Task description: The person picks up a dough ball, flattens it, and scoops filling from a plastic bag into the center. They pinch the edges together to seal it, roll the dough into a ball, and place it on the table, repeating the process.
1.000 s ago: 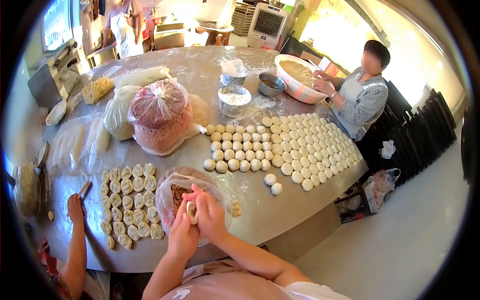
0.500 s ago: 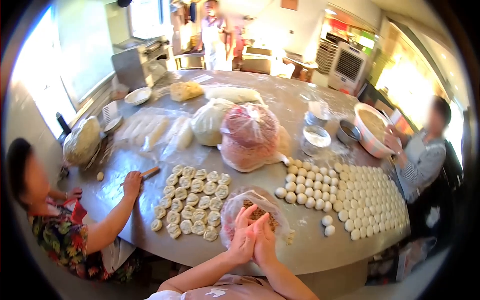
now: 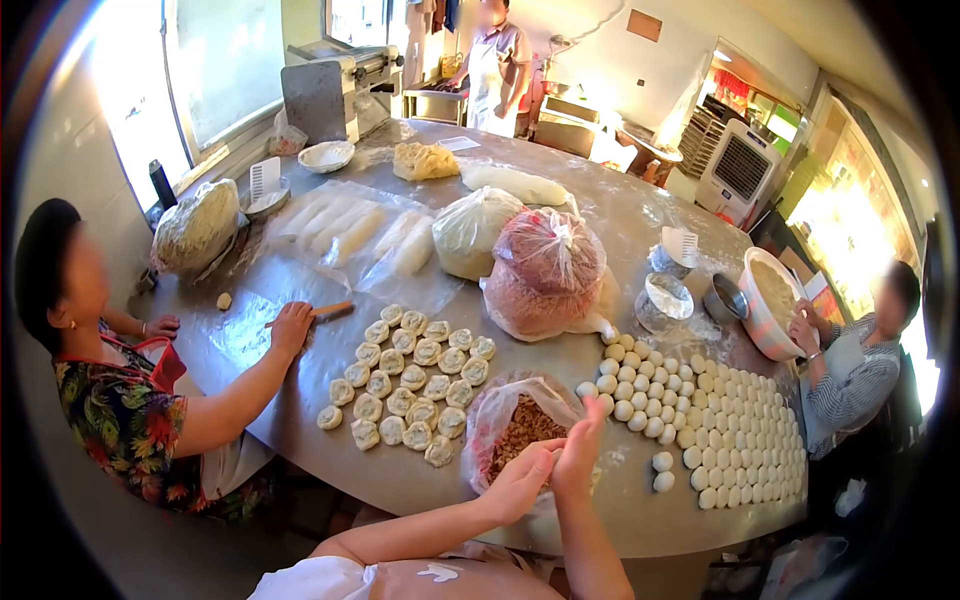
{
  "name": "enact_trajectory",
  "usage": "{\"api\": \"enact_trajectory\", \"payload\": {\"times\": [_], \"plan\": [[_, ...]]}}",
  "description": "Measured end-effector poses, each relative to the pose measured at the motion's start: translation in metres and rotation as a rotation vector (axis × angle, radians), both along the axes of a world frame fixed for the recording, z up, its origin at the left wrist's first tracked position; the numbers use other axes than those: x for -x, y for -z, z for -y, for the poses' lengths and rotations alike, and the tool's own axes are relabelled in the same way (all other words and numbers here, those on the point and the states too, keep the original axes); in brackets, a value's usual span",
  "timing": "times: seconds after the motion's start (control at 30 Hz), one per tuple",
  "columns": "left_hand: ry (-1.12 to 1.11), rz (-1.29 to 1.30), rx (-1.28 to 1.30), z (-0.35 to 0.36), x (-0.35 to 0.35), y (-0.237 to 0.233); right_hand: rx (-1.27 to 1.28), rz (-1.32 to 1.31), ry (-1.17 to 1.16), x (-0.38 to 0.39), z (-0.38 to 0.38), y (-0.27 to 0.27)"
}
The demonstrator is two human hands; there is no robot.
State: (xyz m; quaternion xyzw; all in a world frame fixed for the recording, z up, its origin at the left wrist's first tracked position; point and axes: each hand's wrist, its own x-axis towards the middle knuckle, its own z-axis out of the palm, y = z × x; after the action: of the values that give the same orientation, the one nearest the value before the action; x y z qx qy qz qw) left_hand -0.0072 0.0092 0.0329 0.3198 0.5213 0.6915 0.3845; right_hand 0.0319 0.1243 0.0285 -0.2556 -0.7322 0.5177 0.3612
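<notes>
My left hand [image 3: 522,484] and my right hand [image 3: 579,452] meet over the near edge of a plastic bag of brown crumbly filling [image 3: 522,432]. The left fingers are closed against the right palm, while the right fingers point up, pressed together. Anything between the palms is hidden. To the left of the bag lie rows of filled, pleated dough pieces [image 3: 414,378]. Smooth round dough balls [image 3: 640,385] sit in rows to the right, with two balls [image 3: 663,472] apart from them near my right hand.
At left, a person's hand [image 3: 293,326] lies on a wooden-handled tool [image 3: 333,311]. Another person at right holds a big tub [image 3: 768,300]. Bagged pink filling [image 3: 548,270], covered dough rolls [image 3: 345,232] and metal bowls [image 3: 725,298] stand farther back on the steel table [image 3: 560,160].
My hands have shifted right within the view, and the right hand now stands more upright, its fingers above the left ones. More filling shows in the bag. The whole view has tilted and shifted.
</notes>
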Motion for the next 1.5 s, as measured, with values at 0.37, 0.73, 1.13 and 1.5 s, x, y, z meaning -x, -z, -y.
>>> {"api": "enact_trajectory", "payload": {"times": [0.37, 0.73, 1.13, 1.5], "plan": [[-0.334, 0.292, 0.105, 0.001, 0.019, -0.01, 0.466, -0.405, -0.29, 0.002, 0.056, -0.032], [-0.28, 0.283, -0.338, 0.01, 0.031, -0.025, 0.342, -0.138, -0.19, -0.003, 0.057, -0.01], [-0.334, 0.254, -0.302, 0.009, 0.024, -0.018, 0.543, -0.084, -0.355, -0.012, 0.057, -0.017], [-0.368, 0.269, -0.297, 0.007, 0.019, -0.027, 0.571, -0.054, -0.448, -0.022, 0.048, -0.013]]}}
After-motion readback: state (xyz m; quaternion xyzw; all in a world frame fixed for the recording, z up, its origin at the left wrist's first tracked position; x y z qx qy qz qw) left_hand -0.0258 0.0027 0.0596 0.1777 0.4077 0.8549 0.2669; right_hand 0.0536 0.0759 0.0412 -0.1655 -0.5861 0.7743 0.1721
